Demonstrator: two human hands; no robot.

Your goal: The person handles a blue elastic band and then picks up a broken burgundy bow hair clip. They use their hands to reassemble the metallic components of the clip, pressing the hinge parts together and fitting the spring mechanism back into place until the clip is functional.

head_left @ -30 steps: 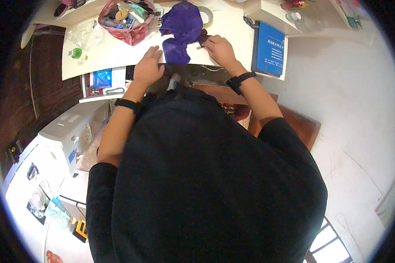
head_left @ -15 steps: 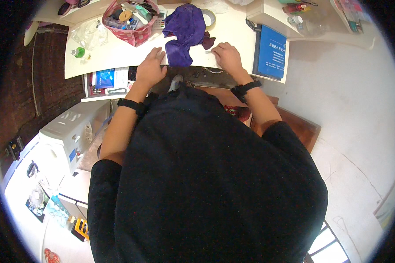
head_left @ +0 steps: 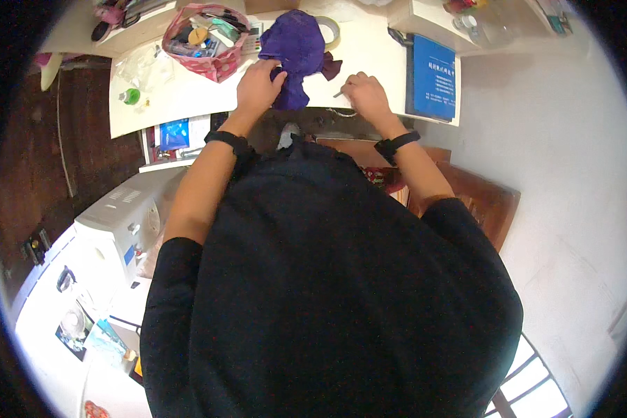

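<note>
i looked down from afar on a white desk (head_left: 369, 52) beside a pale wall (head_left: 543, 111). the purple cloth (head_left: 292, 42) lay against the left hand (head_left: 259, 89), at thumb and fingertips; i couldn't tell whether that half-curled hand gripped or only touched it. the right hand (head_left: 366, 95), apart from the cloth, pinched a thin grey piece (head_left: 339, 94).

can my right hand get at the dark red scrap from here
Probably yes: the dark red scrap lies close to the right hand, with bare desk between, though it seems to pinch a thin thing.
</note>
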